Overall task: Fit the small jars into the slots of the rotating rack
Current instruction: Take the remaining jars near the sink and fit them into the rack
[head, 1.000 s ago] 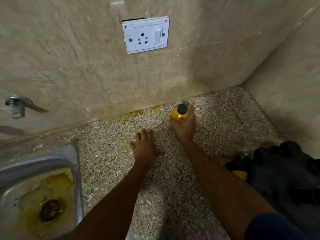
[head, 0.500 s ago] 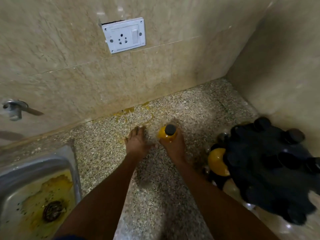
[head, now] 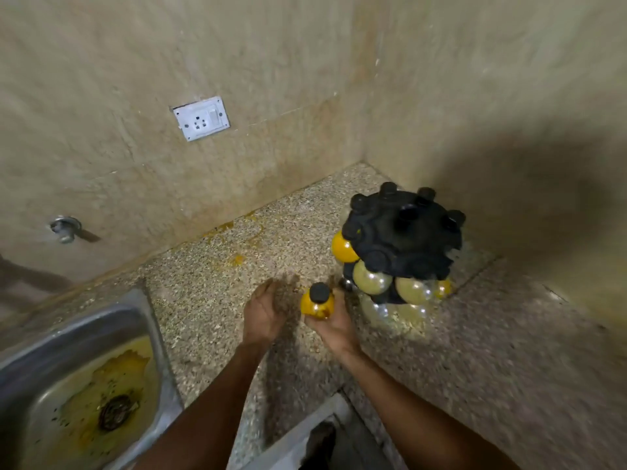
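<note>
The right hand (head: 334, 325) grips a yellow jar (head: 317, 303) near the rack (head: 402, 237). The left hand (head: 264, 312) is blurred, fingers apparently loose. The rack's lower jars are blurred.

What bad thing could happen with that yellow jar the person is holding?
1. The right hand grips the yellow jar from below only; it might slip and fall on the stone counter, which already shows yellow stains.
2. The black rack looks crowded with jars, so pushing this one in could knock a neighbour loose.
</note>
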